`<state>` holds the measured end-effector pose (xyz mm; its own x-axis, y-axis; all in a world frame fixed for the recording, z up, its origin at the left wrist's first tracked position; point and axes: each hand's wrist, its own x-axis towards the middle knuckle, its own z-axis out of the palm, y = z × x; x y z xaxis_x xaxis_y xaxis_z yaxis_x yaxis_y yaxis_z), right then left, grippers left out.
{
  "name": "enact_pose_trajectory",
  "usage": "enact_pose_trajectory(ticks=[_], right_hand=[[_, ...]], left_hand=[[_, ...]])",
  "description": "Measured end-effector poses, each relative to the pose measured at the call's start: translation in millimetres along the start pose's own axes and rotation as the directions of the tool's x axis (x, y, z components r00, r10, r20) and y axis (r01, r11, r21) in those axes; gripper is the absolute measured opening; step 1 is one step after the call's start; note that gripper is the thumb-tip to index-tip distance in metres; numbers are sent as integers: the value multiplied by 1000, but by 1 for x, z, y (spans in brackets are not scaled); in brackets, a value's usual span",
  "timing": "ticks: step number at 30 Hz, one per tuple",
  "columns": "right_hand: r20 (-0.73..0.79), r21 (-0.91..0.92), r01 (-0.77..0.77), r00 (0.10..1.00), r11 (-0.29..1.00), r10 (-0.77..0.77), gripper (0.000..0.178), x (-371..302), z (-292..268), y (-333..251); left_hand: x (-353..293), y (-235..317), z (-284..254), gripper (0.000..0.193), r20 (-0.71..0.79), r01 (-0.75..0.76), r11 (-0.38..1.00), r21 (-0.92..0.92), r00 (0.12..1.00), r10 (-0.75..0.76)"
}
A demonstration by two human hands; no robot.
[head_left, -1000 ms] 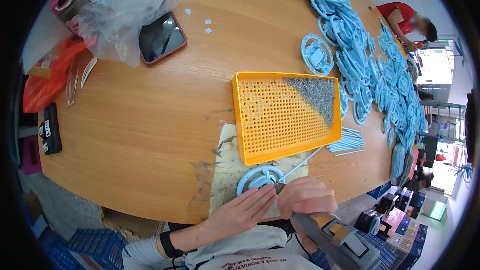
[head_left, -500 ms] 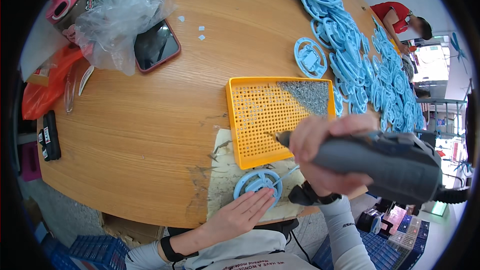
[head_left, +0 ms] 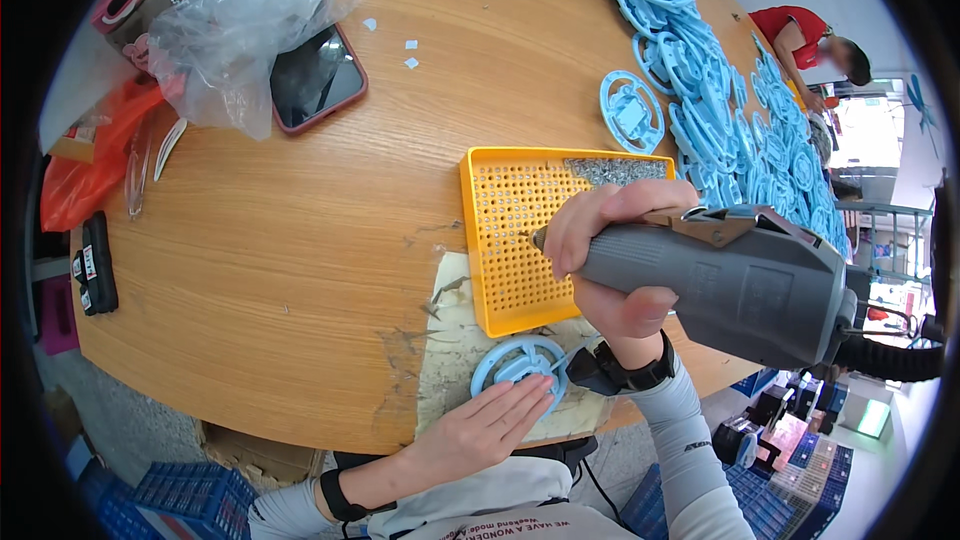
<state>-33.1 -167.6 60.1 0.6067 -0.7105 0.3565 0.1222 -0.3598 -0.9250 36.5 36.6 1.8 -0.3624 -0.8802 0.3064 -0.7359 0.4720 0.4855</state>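
My left hand (head_left: 492, 424) lies with its fingers stretched flat across a light blue plastic ring-shaped part (head_left: 516, 364), pressing on its near side. Gripped in my right hand (head_left: 612, 275) is a grey electric screwdriver (head_left: 715, 285), held level with its tip pointing left. That tip hangs over the holes of a yellow perforated tray (head_left: 466, 230); whether it touches a screw is too small to tell. Loose screws (head_left: 615, 170) are heaped at the tray's far right, and several holes hold screws. My right hand and the tool cover the tray's right side.
A stained paper sheet (head_left: 440, 360) lies under the blue part. Many blue parts (head_left: 700, 90) are piled at the right, with one single part (head_left: 632, 113) beside them. A phone (head_left: 318, 80) and a plastic bag (head_left: 235, 40) sit far left. Another person (head_left: 795, 35) works at far right.
My right hand has swung the screwdriver left and slightly up, its tip now farther over the tray's holes. My left hand stays on the blue part. The view has shifted slightly.
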Motion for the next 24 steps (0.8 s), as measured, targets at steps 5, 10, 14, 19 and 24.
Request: enact_pose_trajectory(ticks=[5, 10, 14, 19, 24], right_hand=[[76, -96, 52, 996, 994, -45, 70, 0, 2, 3], [-21, 27, 79, 997, 996, -79, 71, -3, 3, -6], [-96, 159, 257, 965, 953, -244, 68, -13, -2, -33], [-44, 185, 234, 972, 955, -230, 59, -58, -16, -73], [-95, 132, 191, 979, 973, -180, 58, -108, -12, -75]], left_hand=[[0, 1, 1, 42, -6, 3, 1000, -7, 1000, -3], [0, 2, 1, 42, -4, 3, 1000, -19, 1000, -3], [1, 2, 0, 40, 1, 10, 1000, -16, 1000, -10], [2, 3, 0, 39, 3, 20, 1000, -17, 1000, -20], [0, 4, 3, 40, 22, 21, 1000, -17, 1000, -20]])
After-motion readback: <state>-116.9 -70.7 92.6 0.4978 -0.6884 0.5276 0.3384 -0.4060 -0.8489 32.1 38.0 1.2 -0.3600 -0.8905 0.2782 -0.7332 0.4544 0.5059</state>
